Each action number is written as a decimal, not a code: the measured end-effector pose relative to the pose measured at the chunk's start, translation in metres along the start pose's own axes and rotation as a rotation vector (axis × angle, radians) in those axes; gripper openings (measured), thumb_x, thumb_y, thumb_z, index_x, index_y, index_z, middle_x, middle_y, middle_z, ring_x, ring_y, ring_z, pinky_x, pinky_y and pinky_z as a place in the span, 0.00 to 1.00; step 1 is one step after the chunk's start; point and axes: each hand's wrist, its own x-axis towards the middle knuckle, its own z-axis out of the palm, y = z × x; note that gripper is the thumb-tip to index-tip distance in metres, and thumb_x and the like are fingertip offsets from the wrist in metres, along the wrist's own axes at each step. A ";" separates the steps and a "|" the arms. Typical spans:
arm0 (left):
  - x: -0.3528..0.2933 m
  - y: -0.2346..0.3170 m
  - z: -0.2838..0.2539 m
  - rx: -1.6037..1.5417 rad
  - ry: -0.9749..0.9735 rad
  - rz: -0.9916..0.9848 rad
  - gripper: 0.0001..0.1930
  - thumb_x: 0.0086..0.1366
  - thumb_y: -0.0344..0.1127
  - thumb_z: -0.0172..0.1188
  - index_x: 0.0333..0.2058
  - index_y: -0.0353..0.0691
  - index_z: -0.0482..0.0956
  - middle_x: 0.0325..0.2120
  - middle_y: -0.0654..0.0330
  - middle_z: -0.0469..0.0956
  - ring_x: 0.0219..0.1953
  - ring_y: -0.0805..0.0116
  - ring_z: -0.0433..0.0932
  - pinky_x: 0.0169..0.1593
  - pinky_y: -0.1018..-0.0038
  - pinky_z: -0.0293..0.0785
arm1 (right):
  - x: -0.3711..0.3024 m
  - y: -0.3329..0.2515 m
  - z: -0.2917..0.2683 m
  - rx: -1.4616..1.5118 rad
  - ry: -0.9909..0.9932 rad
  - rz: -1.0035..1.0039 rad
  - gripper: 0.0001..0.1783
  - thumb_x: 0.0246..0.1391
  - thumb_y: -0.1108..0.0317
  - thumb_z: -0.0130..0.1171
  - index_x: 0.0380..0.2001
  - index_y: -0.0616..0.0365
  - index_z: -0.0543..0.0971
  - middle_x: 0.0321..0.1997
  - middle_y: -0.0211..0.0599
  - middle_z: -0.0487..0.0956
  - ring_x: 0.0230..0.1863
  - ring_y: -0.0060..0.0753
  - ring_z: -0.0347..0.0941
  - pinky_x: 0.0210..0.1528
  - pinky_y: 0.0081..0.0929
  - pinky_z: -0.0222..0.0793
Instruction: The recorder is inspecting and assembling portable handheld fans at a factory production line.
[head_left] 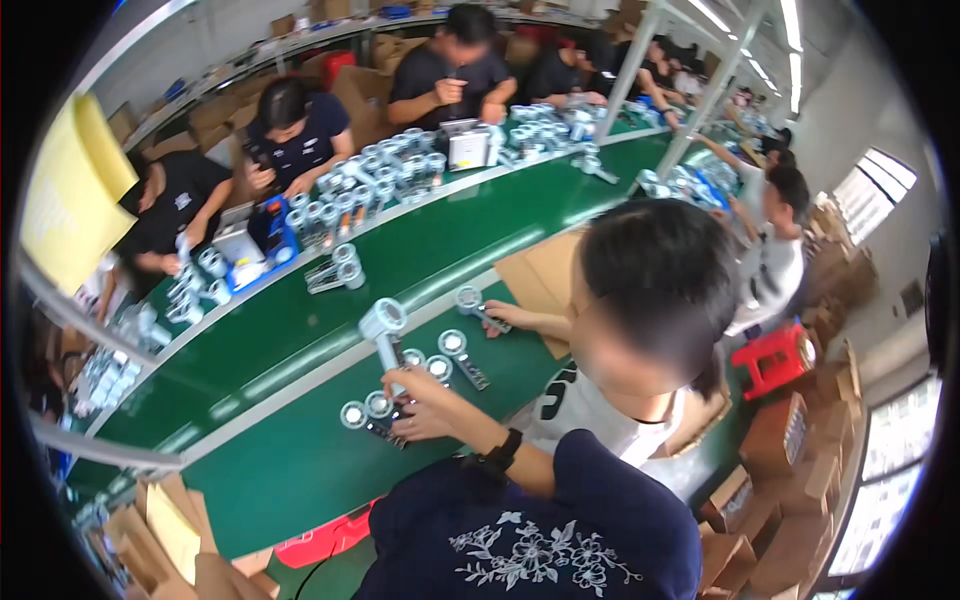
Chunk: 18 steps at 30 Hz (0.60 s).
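Note:
My right hand (425,405) comes in from the right, with a dark watch on its wrist, and is closed on the handle of a light-blue device that looks like a handheld fan (383,320). The fan's round head points up, above the green table (290,455). Beside and below my fingers lie several more such fans (353,415), with round pale heads and dark parts showing in their handles. One fan (453,343) rests a little further right. My left hand is out of sight. My navy shirt with a white flower print fills the lower edge.
Close on my right sits a co-worker (640,300), whose hand (510,316) is at another fan (468,298). A green conveyor belt (440,225) runs beyond a pale rail. Across it, several people work among piled fans. Cardboard boxes (155,530) stand lower left, and a red stool (772,360) right.

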 end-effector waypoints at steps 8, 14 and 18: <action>-0.160 0.107 -0.012 -0.016 0.270 0.020 0.08 0.59 0.36 0.56 0.32 0.37 0.75 0.38 0.54 0.74 0.40 0.66 0.75 0.41 0.75 0.73 | -0.017 0.008 -0.009 0.437 -0.216 0.240 0.12 0.49 0.60 0.55 0.28 0.56 0.68 0.22 0.33 0.63 0.21 0.34 0.65 0.19 0.33 0.65; -0.277 0.173 0.022 0.015 0.485 0.283 0.09 0.59 0.38 0.57 0.30 0.37 0.75 0.38 0.54 0.75 0.40 0.65 0.75 0.41 0.75 0.74 | 0.017 0.025 0.004 0.134 -0.146 -0.047 0.05 0.51 0.71 0.52 0.28 0.61 0.71 0.24 0.32 0.72 0.28 0.23 0.69 0.26 0.17 0.67; -0.330 0.174 0.057 0.028 0.564 0.526 0.10 0.59 0.39 0.58 0.29 0.37 0.76 0.38 0.53 0.75 0.40 0.65 0.75 0.40 0.75 0.74 | 0.029 0.052 0.001 0.156 -0.158 0.004 0.03 0.52 0.73 0.50 0.27 0.60 0.70 0.23 0.31 0.71 0.24 0.22 0.67 0.23 0.19 0.63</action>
